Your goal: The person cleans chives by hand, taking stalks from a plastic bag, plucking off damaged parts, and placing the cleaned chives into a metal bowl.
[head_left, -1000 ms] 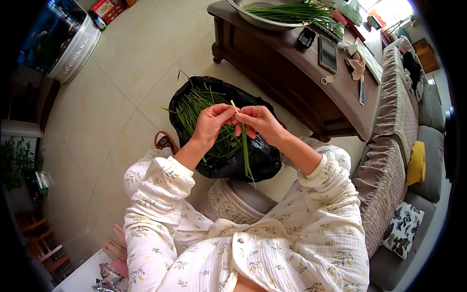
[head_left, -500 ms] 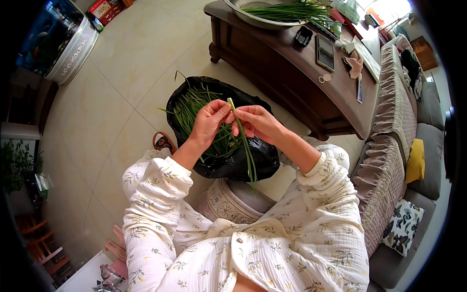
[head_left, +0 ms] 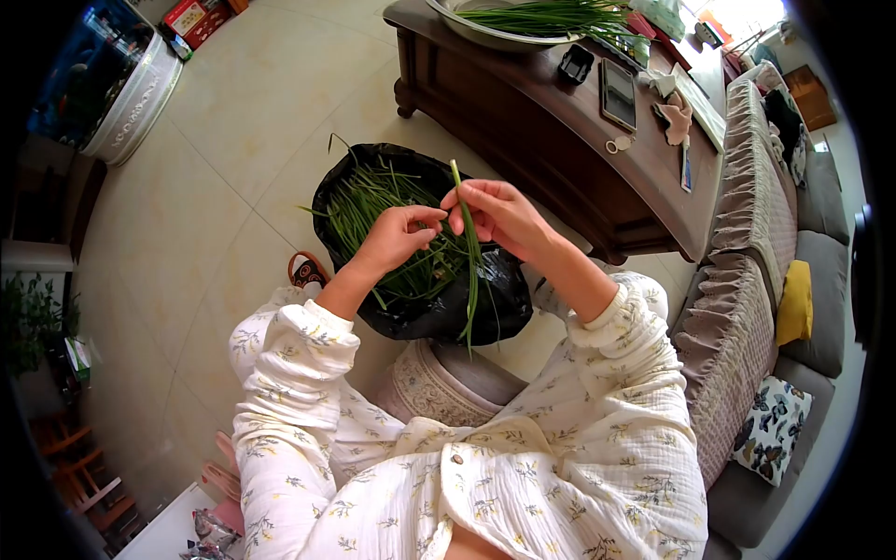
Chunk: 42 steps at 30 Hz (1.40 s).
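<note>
My right hand (head_left: 501, 217) pinches a garlic chive (head_left: 472, 266) close to its pale base. The base points up past my fingers, and the long green leaves hang down over the bag's edge. Just to the left, my left hand (head_left: 399, 240) has thumb and forefinger pressed together, a little apart from the stalk. Whatever lies between those fingertips is too small to make out. Below both hands is a black plastic bag (head_left: 406, 327) on the floor, holding a heap of loose garlic chives (head_left: 373, 201).
A dark wooden table (head_left: 523, 103) stands ahead to the right. It bears a metal basin (head_left: 495, 39) of chives, a black tray (head_left: 576, 63), a tablet (head_left: 618, 95) and a cloth (head_left: 674, 119). A round stool (head_left: 439, 387) is between my legs; a sofa (head_left: 728, 345) runs along the right.
My hands have moved apart: the left has come away from the chive's base. My right hand has risen slightly with the chive, which now hangs more upright.
</note>
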Each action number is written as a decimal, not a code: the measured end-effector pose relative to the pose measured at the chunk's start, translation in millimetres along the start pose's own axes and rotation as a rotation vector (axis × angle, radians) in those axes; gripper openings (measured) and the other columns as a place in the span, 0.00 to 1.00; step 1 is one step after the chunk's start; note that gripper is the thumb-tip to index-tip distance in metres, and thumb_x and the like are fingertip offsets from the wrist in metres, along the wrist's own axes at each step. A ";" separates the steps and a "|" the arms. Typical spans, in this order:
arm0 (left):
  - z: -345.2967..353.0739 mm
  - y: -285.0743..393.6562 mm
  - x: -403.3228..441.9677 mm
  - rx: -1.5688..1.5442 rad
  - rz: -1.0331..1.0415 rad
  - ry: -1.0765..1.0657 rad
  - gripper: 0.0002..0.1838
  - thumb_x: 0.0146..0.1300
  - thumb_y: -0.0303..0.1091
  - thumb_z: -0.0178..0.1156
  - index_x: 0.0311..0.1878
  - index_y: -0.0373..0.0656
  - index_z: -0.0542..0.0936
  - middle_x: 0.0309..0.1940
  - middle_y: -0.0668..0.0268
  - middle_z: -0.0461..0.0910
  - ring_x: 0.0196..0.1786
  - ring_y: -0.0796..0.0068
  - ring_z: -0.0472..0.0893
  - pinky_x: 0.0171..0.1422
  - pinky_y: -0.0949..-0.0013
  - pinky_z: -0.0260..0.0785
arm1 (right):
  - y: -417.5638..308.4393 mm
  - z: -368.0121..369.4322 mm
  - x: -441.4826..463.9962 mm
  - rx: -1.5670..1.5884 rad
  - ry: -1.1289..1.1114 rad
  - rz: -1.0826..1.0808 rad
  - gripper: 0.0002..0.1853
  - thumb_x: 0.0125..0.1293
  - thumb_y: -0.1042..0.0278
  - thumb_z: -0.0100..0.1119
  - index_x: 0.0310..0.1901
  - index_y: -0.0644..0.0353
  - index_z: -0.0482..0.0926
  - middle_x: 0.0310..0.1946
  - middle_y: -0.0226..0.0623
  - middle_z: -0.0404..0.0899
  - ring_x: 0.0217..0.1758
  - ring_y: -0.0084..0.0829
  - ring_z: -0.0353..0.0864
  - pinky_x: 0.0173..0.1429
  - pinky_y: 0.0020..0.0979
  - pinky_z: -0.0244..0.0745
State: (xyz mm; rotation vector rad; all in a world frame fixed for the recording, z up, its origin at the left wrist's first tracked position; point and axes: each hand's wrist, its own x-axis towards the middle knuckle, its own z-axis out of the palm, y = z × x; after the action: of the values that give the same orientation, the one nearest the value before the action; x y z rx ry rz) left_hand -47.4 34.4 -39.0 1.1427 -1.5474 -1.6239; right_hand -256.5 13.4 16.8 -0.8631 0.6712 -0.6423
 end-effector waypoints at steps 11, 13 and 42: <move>25.3 46.1 -15.3 -0.666 -0.282 -0.540 0.21 0.72 0.40 0.48 0.60 0.34 0.70 0.52 0.54 0.78 0.51 0.69 0.79 0.52 0.74 0.70 | -31.8 -35.6 7.2 -0.013 0.183 -0.274 0.16 0.73 0.60 0.44 0.45 0.64 0.76 0.30 0.30 0.80 0.21 0.14 0.64 0.29 0.16 0.63; 24.7 46.3 -16.3 -0.640 -0.295 -0.573 0.21 0.72 0.39 0.48 0.60 0.33 0.70 0.51 0.53 0.78 0.51 0.69 0.79 0.51 0.74 0.71 | -34.9 -43.8 8.0 0.006 0.190 -0.310 0.16 0.73 0.60 0.44 0.46 0.64 0.76 0.31 0.30 0.79 0.22 0.14 0.64 0.29 0.16 0.63; 40.9 19.8 -17.4 -0.674 -0.285 -0.401 0.13 0.71 0.38 0.50 0.40 0.37 0.78 0.26 0.69 0.76 0.29 0.80 0.74 0.35 0.78 0.67 | -56.8 -75.8 5.1 0.097 0.397 -0.500 0.13 0.72 0.62 0.47 0.44 0.64 0.77 0.29 0.31 0.77 0.22 0.15 0.65 0.27 0.18 0.61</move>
State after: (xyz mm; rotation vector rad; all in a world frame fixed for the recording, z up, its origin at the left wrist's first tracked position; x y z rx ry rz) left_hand -78.7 65.8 -18.9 0.7061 -0.9214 -2.4285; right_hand -323.1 -53.4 26.7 -0.8237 0.7757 -1.3103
